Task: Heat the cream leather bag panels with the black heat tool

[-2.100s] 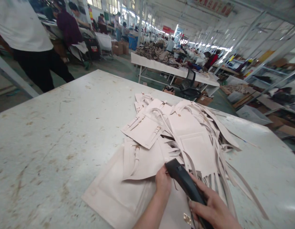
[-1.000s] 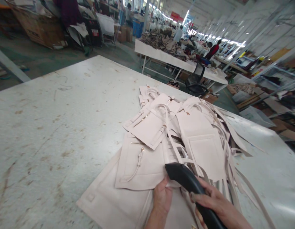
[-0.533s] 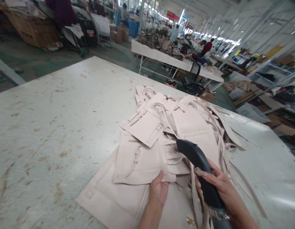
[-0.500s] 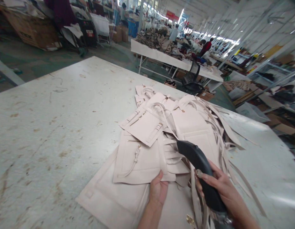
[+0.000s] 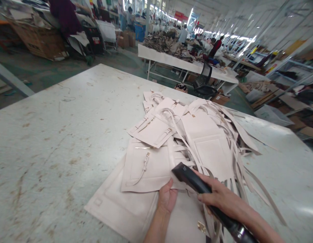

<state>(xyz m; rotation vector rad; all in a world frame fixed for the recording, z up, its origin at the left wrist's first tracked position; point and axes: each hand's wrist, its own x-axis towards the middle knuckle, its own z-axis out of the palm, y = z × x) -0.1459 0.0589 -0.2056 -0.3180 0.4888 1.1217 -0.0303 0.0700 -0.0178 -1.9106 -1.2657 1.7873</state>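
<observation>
My left hand (image 5: 168, 197) pinches the lower edge of a beige leather-like bag panel (image 5: 138, 168), thumb on top. This panel carries a small buckled strap (image 5: 145, 163) and a zip, and lies over a larger beige piece (image 5: 121, 206). Wrapped in my right hand (image 5: 217, 195) is a black handheld tool (image 5: 194, 177) with an angled, flattened nozzle and a metal fitting at its rear end. Its tip sits over the panel's right edge, just above my left hand; whether it touches cannot be made out. The tool's exact kind is unclear.
More beige bag pieces (image 5: 209, 145) with loose straps are heaped on the white, stained table (image 5: 45, 152). Beyond its far edge stand a black chair (image 5: 203, 84) and another table (image 5: 166, 55) piled with material. Cardboard boxes (image 5: 40, 42) and people are farther back.
My right hand has moved the black tool left and down, so its nozzle is now at the panel's right edge. My left hand keeps its hold on the panel.
</observation>
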